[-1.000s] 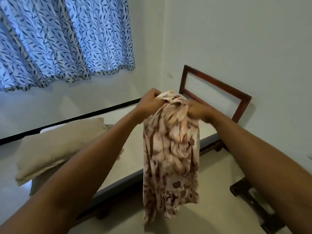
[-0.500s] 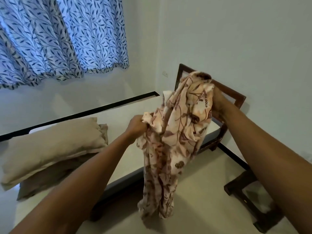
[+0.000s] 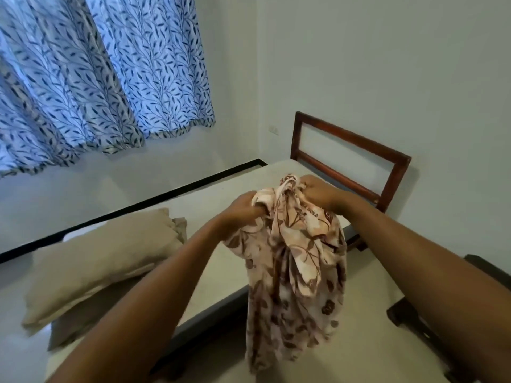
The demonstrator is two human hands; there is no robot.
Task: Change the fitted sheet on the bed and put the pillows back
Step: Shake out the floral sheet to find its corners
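A bunched cream sheet (image 3: 293, 272) with brown flowers hangs in front of me over the bed's near edge. My left hand (image 3: 243, 207) grips a fold at its top left. My right hand (image 3: 318, 192) grips the gathered top just beside it. The bare pale mattress (image 3: 210, 205) with a dark border lies below. Two beige pillows (image 3: 102, 258) are stacked on its left part.
A dark wooden bed end frame (image 3: 351, 158) stands at the far right of the mattress against the wall. Blue leaf-pattern curtains (image 3: 96, 78) hang over the far side. A dark wooden piece (image 3: 409, 319) sits on the pale floor (image 3: 367, 308) at the right.
My right hand has come down from its raised position and my left hand has risen, so both now hold the sheet's top close together again. The view tilted slightly.
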